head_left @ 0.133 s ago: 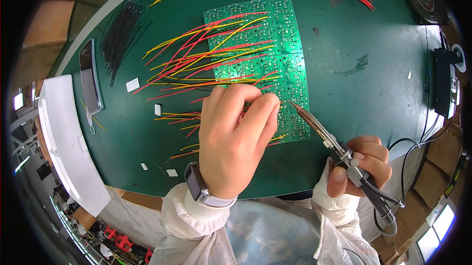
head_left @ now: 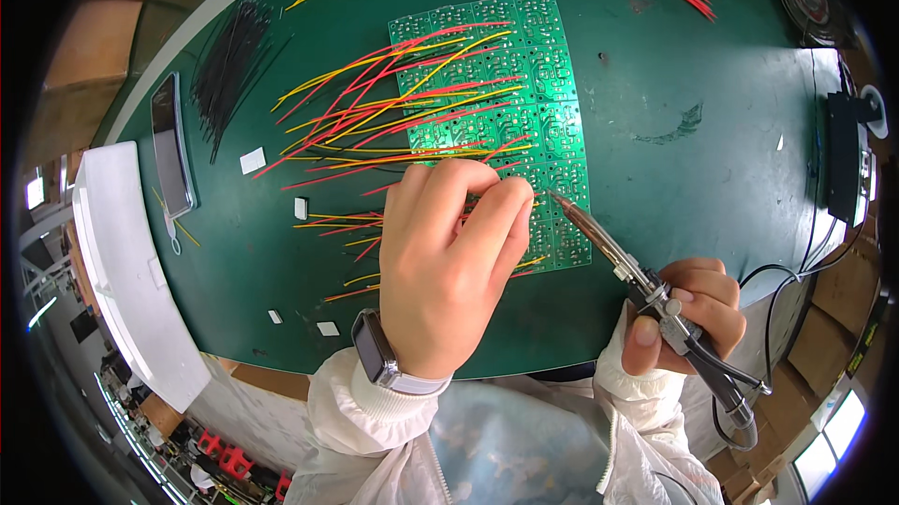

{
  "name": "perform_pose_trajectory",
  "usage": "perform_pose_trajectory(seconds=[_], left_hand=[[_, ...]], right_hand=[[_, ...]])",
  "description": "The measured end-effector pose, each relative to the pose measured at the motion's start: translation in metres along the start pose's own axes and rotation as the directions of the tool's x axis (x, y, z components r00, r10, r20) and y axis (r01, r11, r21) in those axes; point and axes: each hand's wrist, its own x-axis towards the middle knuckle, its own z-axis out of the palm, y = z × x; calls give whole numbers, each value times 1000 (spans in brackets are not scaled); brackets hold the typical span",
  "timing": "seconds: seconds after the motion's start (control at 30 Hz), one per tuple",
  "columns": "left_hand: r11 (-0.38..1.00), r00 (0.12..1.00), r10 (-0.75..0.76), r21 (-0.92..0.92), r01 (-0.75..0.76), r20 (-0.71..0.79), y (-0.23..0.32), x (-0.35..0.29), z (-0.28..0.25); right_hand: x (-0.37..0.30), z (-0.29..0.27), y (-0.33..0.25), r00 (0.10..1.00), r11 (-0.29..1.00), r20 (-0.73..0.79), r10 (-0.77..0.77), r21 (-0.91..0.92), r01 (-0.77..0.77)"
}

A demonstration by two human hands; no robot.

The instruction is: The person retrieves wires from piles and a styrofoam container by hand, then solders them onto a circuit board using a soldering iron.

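Two hands share the work here. Your left hand (head_left: pixel 449 266) lies knuckles-up over the near end of the green circuit board panel (head_left: pixel 510 121), fingers curled down onto it; whether they pinch a wire or merely press, you cannot tell, since the fingertips are hidden beneath the hand. That hand seems placed to steady the work right beside the joint. Your right hand (head_left: pixel 688 304) is clenched around the soldering iron (head_left: pixel 637 271), held like a pen so the tip slants up to the board's near right part, just beside your left fingers. Red and yellow wires (head_left: pixel 393 107) fan leftward off the panel across the green mat (head_left: pixel 674 158), probably so their free ends stay clear of the tip. Spare black wires (head_left: pixel 229 65), a phone (head_left: pixel 171 144) and small white slips (head_left: pixel 252 160) lie well apart at your left.
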Motion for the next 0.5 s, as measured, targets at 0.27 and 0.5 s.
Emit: perform_pose_trajectory(seconds=[0.27, 0.5], left_hand=[[1000, 1000, 0, 21, 0, 7, 2, 0, -1], [998, 1000, -3, 63, 2, 19, 4, 0, -2]], right_hand=[[0, 0, -2, 1000, 1000, 2, 21, -3, -21], [2, -3, -4, 997, 999, 50, 52, -11, -51]])
